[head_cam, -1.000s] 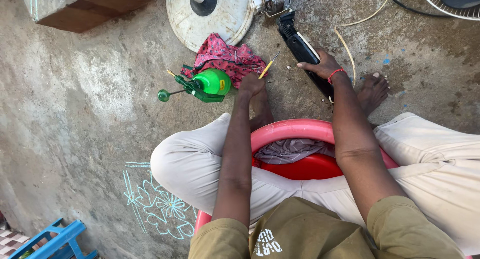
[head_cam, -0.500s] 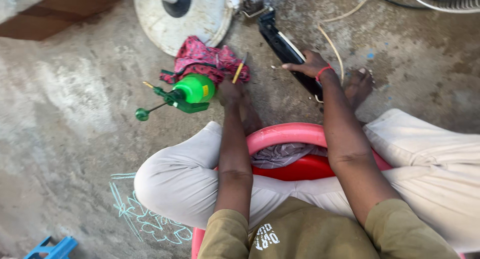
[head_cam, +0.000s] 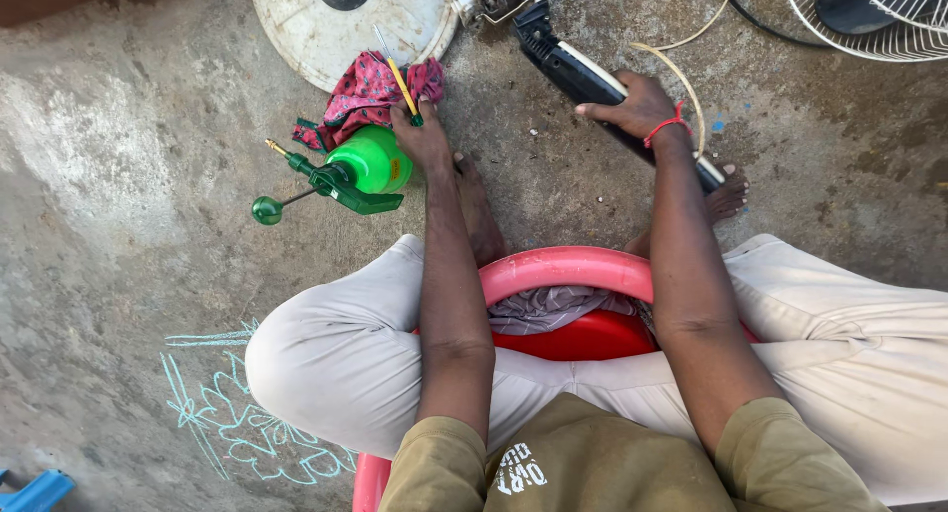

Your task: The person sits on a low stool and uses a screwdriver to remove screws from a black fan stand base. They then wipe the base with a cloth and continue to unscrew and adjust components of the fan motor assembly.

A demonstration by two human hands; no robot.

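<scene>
My left hand (head_cam: pixel 423 135) reaches down to the concrete floor and grips a thin screwdriver (head_cam: pixel 399 81) with a yellow shaft and green handle, its tip lying over a red patterned cloth (head_cam: pixel 360 95). A green spray bottle (head_cam: pixel 357 169) lies on its side just left of that hand. My right hand (head_cam: pixel 632 107) rests on a long black column of a fan stand (head_cam: pixel 583 78) and holds it. I sit on a red plastic stool (head_cam: pixel 553 270) with a grey cloth on it.
A round white fan base (head_cam: pixel 296 23) lies at the top. A wire fan guard (head_cam: pixel 869 23) sits at the top right, with a pale cord (head_cam: pixel 681 73) near my right wrist. Chalk drawing (head_cam: pixel 232 413) marks the floor at lower left; a blue object (head_cam: pixel 30 492) pokes in at the corner.
My left hand has closed on the screwdriver by the cloth, and my right hand has settled onto the black column. The view has shifted, moving everything down and right.
</scene>
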